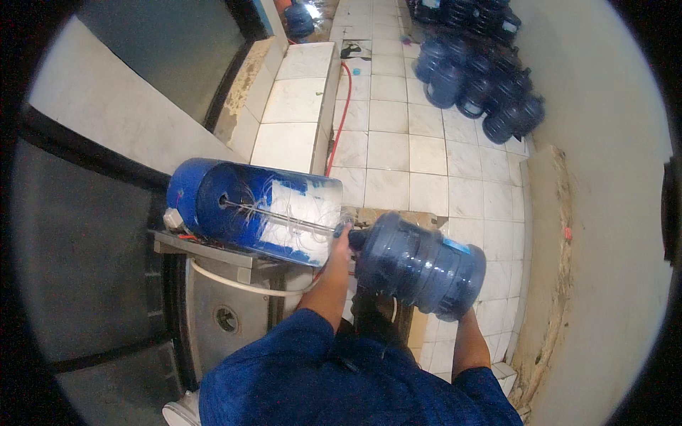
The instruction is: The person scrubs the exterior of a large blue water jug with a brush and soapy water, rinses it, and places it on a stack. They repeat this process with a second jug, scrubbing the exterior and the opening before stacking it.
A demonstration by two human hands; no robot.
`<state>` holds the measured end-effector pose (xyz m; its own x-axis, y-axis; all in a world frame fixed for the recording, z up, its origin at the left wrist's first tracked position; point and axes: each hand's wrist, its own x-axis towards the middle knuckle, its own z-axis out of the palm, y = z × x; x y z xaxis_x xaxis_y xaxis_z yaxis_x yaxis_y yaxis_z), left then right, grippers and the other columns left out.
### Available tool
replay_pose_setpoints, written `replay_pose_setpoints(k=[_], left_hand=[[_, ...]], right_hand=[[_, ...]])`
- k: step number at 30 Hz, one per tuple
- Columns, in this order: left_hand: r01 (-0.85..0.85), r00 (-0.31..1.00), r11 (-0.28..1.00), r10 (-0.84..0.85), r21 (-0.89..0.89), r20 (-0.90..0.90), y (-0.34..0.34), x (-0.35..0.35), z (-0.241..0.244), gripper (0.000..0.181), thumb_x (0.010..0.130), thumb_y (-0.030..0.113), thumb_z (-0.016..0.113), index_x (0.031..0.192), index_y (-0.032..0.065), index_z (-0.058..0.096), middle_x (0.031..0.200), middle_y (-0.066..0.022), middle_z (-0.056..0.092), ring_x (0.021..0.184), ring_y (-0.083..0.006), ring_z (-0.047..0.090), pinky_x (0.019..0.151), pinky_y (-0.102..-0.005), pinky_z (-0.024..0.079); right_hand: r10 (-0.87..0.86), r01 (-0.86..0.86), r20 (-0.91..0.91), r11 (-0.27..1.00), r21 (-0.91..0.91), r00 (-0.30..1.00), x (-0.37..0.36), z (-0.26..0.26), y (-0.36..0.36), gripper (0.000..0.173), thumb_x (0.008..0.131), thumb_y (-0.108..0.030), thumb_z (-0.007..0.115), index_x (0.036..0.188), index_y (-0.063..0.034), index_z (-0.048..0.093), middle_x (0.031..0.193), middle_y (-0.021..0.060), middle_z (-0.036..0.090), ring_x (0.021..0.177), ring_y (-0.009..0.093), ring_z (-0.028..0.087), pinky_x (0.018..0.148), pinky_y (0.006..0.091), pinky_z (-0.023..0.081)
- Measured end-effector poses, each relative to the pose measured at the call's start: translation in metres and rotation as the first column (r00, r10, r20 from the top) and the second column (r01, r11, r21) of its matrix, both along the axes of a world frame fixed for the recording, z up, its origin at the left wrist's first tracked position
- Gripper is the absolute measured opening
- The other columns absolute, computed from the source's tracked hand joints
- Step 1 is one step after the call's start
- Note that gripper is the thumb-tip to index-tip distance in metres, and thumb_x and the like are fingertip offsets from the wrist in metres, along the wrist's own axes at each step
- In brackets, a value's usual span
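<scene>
A large translucent blue water jug (421, 266) lies tilted on its side in front of me, its neck toward the left. My left hand (343, 242) is at the neck, where a thin metal rod (282, 217) ends; its grip is partly hidden. The rod runs out from a hole in a blue drum (186, 186) that is cut open, with clear bristle-like strands around it. My right hand (464, 314) is at the jug's base on the right, mostly hidden behind it, so its fingers cannot be made out.
The drum rests on a metal stand (202, 247) with a pale hose (250, 287) below. A red hose (347, 101) runs along the tiled ledge (293, 101). Several water jugs (445, 85) stand by the right wall (602, 133); another jug (299, 21) is at the far left.
</scene>
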<state>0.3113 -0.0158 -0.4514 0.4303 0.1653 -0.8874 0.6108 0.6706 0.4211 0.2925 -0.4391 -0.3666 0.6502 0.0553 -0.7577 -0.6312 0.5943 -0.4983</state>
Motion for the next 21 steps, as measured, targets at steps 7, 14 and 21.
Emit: replay_pose_setpoints(k=[7, 14, 21], left_hand=[[-0.464, 0.881, 0.867, 0.430, 0.181, 0.197, 0.114, -0.002, 0.062, 0.047, 0.079, 0.040, 0.084, 0.104, 0.0045, 0.065, 0.080, -0.0062, 0.068, 0.052, -0.0164, 0.056, 0.050, -0.0365, 0.047], [0.034, 0.993, 0.760, -0.096, 0.649, 0.061, 0.139, 0.000, 0.162, 0.091, 0.092, 0.053, 0.064, 0.153, -0.0042, 0.028, 0.154, -0.0263, 0.039, 0.139, -0.0382, 0.043, 0.113, -0.0429, 0.036], [-0.128, 0.962, 0.475, -0.154, 0.871, 0.226, 0.225, -0.018, 0.330, 0.091, 0.092, 0.039, 0.070, 0.156, -0.0047, 0.023, 0.159, -0.0275, 0.031, 0.148, -0.0383, 0.031, 0.120, -0.0416, 0.026]], right_hand=[[0.162, -0.165, 0.035, 0.979, 0.116, 0.986, 0.050, -0.018, 0.093, 0.050, 0.103, -0.045, 0.049, 0.129, -0.0041, 0.062, 0.117, 0.0118, 0.071, 0.100, 0.029, 0.069, 0.088, 0.0454, 0.056], [0.424, -0.426, 0.043, 0.899, 0.099, 0.905, 0.055, -0.008, 0.185, 0.055, 0.101, -0.050, 0.049, 0.129, -0.0040, 0.061, 0.120, 0.0124, 0.069, 0.103, 0.030, 0.068, 0.088, 0.0472, 0.056], [0.639, -0.647, -0.121, 0.762, -0.036, 0.760, 0.013, -0.030, 0.248, 0.083, 0.093, -0.076, 0.040, 0.123, -0.0012, 0.061, 0.109, 0.0128, 0.068, 0.098, 0.026, 0.065, 0.077, 0.0513, 0.055]])
